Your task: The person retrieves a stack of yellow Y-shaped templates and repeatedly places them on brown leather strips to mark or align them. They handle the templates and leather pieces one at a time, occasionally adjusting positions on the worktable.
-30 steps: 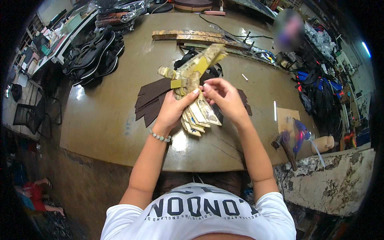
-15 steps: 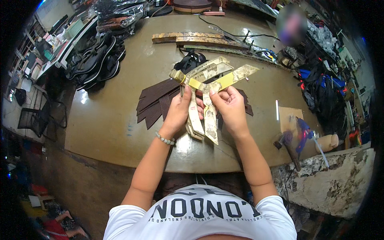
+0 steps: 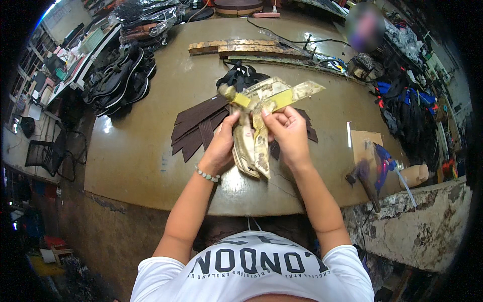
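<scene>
On the broad brown table [image 3: 141, 156], dark leather pieces [image 3: 198, 126] fan out just beyond my hands. I hold a bundle of pale, patterned strips [image 3: 254, 143] between them, its long axis hanging down toward me, yellow-taped ends splayed away. My left hand [image 3: 224, 146] and right hand [image 3: 287, 133] both pinch it closed, equally near.

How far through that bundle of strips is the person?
Done: hard to tell; no finished pile is clearly set apart. In hand: both the left hand and right hand grip a bundle of yellowish strips above the workbench. Left: dark brown strips lie fanned out, untouched, beside the hands.
</scene>
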Motion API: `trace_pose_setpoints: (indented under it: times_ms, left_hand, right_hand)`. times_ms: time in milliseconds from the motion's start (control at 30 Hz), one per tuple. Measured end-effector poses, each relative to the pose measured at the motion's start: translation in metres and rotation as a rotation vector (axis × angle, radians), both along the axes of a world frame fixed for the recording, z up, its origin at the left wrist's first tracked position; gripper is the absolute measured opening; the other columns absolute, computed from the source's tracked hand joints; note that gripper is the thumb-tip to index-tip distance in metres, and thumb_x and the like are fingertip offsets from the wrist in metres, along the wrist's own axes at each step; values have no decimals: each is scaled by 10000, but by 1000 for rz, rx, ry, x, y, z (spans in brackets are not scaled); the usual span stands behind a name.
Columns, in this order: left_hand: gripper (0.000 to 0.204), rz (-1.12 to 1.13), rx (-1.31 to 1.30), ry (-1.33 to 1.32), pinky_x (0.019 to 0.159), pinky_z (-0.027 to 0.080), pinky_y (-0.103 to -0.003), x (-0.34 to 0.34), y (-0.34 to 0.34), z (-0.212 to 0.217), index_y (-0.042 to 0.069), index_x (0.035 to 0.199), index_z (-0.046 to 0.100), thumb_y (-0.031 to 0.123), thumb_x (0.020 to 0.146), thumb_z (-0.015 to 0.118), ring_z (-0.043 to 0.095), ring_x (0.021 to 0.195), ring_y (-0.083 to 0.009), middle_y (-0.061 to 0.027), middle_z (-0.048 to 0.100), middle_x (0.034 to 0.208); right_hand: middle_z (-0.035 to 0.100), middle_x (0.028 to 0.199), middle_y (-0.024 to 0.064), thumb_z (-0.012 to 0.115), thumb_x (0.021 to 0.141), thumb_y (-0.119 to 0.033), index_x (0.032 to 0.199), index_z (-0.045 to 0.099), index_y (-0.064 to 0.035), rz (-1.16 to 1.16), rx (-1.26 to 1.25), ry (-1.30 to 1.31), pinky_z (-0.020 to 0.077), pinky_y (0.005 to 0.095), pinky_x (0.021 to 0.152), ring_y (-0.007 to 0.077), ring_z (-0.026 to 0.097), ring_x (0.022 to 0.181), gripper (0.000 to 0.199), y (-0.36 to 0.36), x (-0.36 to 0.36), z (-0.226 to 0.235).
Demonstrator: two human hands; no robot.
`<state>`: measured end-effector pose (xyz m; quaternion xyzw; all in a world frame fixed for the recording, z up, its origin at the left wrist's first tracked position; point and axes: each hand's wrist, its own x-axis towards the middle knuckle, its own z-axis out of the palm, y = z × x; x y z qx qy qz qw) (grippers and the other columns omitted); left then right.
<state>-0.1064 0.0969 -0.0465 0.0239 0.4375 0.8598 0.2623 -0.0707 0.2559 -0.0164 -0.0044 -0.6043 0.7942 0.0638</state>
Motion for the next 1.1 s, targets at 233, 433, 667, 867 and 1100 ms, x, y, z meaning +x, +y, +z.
trace_pose_setpoints:
  times_ms: [233, 433, 667, 867, 1100]
  left_hand:
    - [335, -117, -140, 255, 869, 526, -285, 5, 1, -8, -25, 1276, 514, 224, 1064, 443, 616, 985, -113, -63, 633, 1148]
    - [255, 62, -227, 385, 814, 510, -257, 4, 5, -12, -49, 1149, 620, 149, 996, 567, 606, 926, -84, -41, 669, 1061]
    - [257, 29, -242, 324, 759, 534, -249, 1, 1, -8, -51, 1125, 633, 137, 950, 644, 635, 842, -76, -45, 687, 1021]
    - [264, -62, -197, 269, 787, 539, -248, 5, -1, 1, -51, 1132, 631, 110, 927, 670, 645, 865, -86, -60, 691, 1033]
    - [277, -120, -198, 367, 771, 539, -254, 4, -4, -3, -48, 1123, 635, 121, 907, 678, 638, 845, -81, -57, 689, 1028]
  right_hand:
    - [648, 796, 16, 737, 899, -246, 922, 641, 15, 21, 382, -39, 463, 217, 645, 61, 546, 696, 279, 17, -16, -17]
    - [641, 808, 24, 724, 893, -249, 1017, 646, 23, -59, 525, 62, 473, 250, 658, 74, 532, 698, 309, 11, -15, -29]
    - [667, 888, 25, 699, 928, -141, 1000, 632, 17, 147, 218, -30, 503, 208, 700, 56, 596, 784, 186, 28, -15, -19]
    - [673, 890, 22, 678, 941, -113, 1017, 620, 15, 170, 157, -51, 498, 176, 669, 39, 606, 766, 160, 40, -18, -20]
    - [674, 839, 39, 703, 921, -148, 993, 621, 28, 60, 406, -23, 498, 216, 661, 60, 598, 750, 206, 50, -16, -14]
